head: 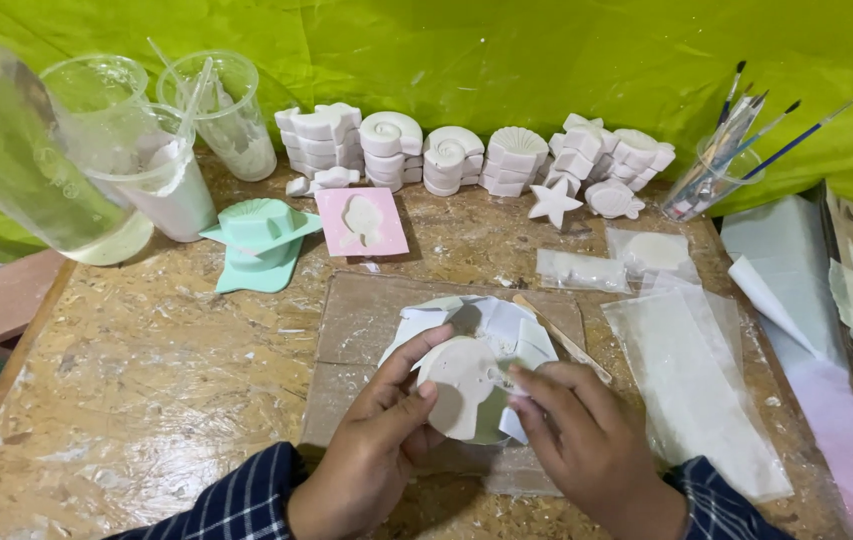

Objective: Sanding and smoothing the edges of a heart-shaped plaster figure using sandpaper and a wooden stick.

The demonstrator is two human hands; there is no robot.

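Head view, worker seated at a chipboard table [146, 370]. Both hands meet over a brown cardboard sheet [366, 310] near the table's front edge.

Left hand [376, 440]: grip closed around the left edge of a round white plaster cast [461, 385], thumb on top, fingers under. Right hand [571, 420]: fingertips pinched on the cast's right edge, where it meets a pale, flexible mould [511, 335] that lies folded back beneath and behind it. The cast sits between the two hands, just above the cardboard, partly out of the mould.

Handling judgement — the cast looks stiff, light and brittle; thin relief edges would likely chip under a pinch, so the broad rim is the safer hold. The mould looks soft and pliable; its free flaps are the place to grasp.

A thin wooden stick [561, 335] lies just right of the mould. Clear plastic sleeves [696, 380] lie further right. At the back: a row of finished white shell-shaped casts [446, 155], one star-shaped cast [553, 202], a pink square mould [361, 222], a mint-green mould [261, 240], clear plastic cups [176, 150] with white residue — and a cup of paintbrushes [711, 175] at far right. Green cloth [506, 60] forms the backdrop.
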